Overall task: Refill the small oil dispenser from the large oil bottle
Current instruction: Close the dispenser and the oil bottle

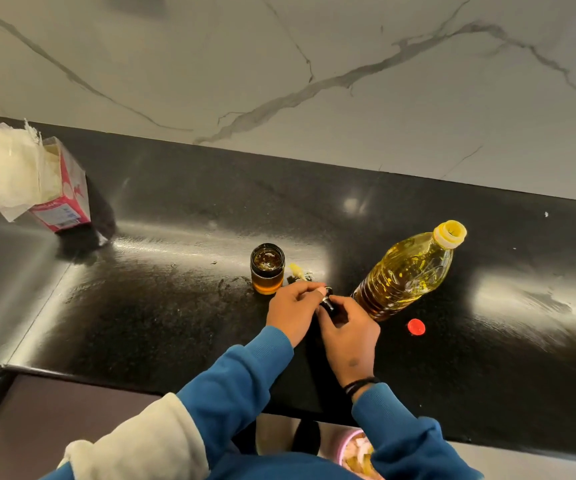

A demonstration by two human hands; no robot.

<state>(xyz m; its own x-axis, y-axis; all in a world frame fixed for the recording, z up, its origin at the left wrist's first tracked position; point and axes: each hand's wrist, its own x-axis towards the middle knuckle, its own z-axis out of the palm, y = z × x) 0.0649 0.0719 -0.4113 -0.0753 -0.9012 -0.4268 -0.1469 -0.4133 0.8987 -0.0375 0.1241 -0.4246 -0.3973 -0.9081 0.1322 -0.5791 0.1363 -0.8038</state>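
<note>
Small oil dispenser (267, 268): dark glass jar, uncapped, partly filled with amber oil, stood upright on the black desk (175, 306). Its small black cap (328, 301) is pinched between the left hand (293, 313) and right hand (347, 336), just beside the jar. Large oil bottle (408, 271): opened, stood to the right; red cap (416, 327) laid near its base. Tissue box (61, 199): placed far left.

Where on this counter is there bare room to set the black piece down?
Bare counter lies between the tissue box and the small jar, and right of the oil bottle past the red cap. It is crowded between jar and bottle, where both hands work.
</note>
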